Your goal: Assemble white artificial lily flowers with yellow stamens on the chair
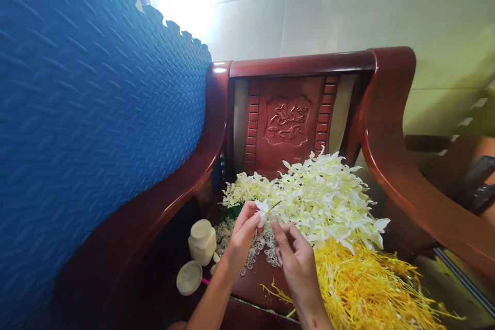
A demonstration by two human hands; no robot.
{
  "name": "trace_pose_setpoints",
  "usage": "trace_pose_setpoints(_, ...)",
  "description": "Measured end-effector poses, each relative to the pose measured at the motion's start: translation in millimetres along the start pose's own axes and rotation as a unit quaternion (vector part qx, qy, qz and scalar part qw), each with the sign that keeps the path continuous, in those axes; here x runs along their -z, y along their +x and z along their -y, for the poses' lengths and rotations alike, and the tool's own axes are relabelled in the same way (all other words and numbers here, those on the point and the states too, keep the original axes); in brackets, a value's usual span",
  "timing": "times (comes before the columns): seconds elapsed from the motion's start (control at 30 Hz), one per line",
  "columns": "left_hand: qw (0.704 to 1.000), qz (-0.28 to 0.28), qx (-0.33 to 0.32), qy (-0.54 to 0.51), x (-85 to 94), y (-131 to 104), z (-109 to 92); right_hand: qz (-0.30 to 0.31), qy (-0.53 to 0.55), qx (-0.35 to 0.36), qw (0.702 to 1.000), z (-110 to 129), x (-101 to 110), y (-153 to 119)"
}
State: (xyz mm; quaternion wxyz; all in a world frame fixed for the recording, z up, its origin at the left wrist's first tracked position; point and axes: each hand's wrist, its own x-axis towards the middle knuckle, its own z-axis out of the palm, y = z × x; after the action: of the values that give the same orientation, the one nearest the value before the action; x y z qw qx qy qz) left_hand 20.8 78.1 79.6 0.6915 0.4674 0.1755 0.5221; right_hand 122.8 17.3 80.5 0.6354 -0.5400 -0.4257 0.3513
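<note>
Between my two hands, above the seat, is a white artificial flower [264, 211] with a yellowish centre and a thin dark stem or wire sticking out to the upper right. My left hand [244, 229] pinches it from the left by its petals. My right hand [292, 247] is closed just to the right, its fingertips at the flower's lower edge; what exactly they grip is too small to tell. Behind my hands rises a big pile of white flowers [317, 201]. Small clear plastic rings [253, 255] lie scattered beneath them. Yellow thread-like strands [367, 289] are heaped beside my right forearm.
A white jar [202, 242] and a round lid-like dish [189, 278] with a pink stick [205, 281] stand left of my left arm. The wooden chair's [302, 64] armrests and carved back surround everything. A blue foam mat [104, 113] stands upright along the left.
</note>
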Motion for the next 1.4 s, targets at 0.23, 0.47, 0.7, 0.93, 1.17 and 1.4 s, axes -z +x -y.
trace_pose_setpoints(0.23, 0.999, -0.008, 0.022, -0.047, -5.1, -5.4, -0.6, 0.071, 0.098, -0.052, 0.991, -7.9, -13.2, -2.2)
trace_pose_setpoints(0.47, 0.995, 0.015, 0.026, -0.1, -2.2, -5.1, 0.0, 0.087, 0.172, -0.065, 0.979, -13.0, -14.0, -0.1)
trace_pose_setpoints(0.7, 0.993, 0.011, -0.002, -0.118, 4.8, -2.7, -2.4, 0.106, 0.158, -0.056, 0.98, -10.4, -11.8, 0.0)
trace_pose_setpoints(0.93, 0.989, 0.01, -0.016, -0.145, 6.0, -1.4, -3.6, 0.092, 0.142, -0.04, 0.985, -6.9, -7.7, 0.0)
trace_pose_setpoints(1.17, 0.989, 0.021, 0.016, -0.147, 6.2, -2.7, -7.0, 0.081, 0.124, -0.041, 0.988, 0.0, -8.2, -1.9)
trace_pose_setpoints(1.4, 0.984, 0.066, 0.091, -0.142, 3.0, 1.1, -6.5, 0.067, 0.101, -0.04, 0.992, 1.1, 0.8, 2.4)
